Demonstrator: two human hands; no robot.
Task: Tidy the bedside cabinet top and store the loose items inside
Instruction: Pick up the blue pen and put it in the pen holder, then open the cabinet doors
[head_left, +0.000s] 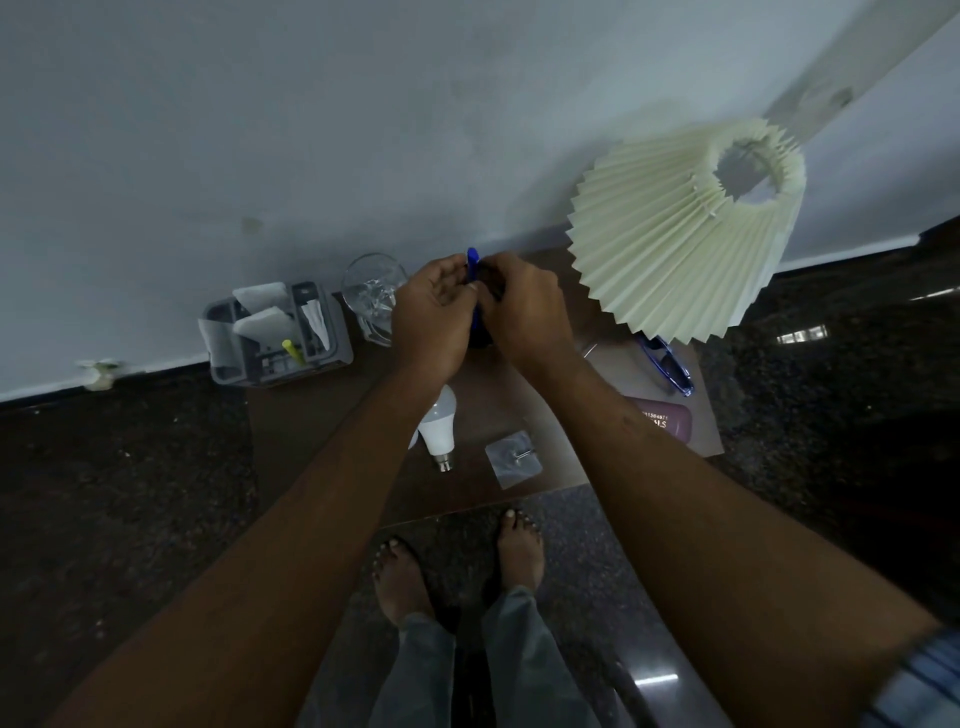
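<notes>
The slim blue plastic stick (471, 258), likely a pen, stands upright between your two hands above the back of the brown wooden cabinet top (322, 415), close to the wall. Your left hand (434, 317) and right hand (524, 306) both curl their fingers in on it and pinch it from either side, and something dark just below them is too hidden to name. Judge the stick light, stiff and smooth, so a pinch at mid-shaft should serve, while a loose hold near the tip may let it slide. Just left of your left hand stands the clear drinking glass (374, 293), fragile and easy to tip with a wrist, so move away from it. Beyond it the grey plastic organiser (311, 358), full of papers and a yellow marker, sits at the back left corner and seems to jut past the edge. Near the front edge lie the white light bulb (439, 421), breakable and apt to roll, and the small clear packet (511, 460), flat and slippery. On the right the cream pleated lampshade (685, 228) spreads above the blue-rimmed spectacles (670, 364) and the mauve case (662, 420), crowding that side, so your freest room is the bare wood front left
</notes>
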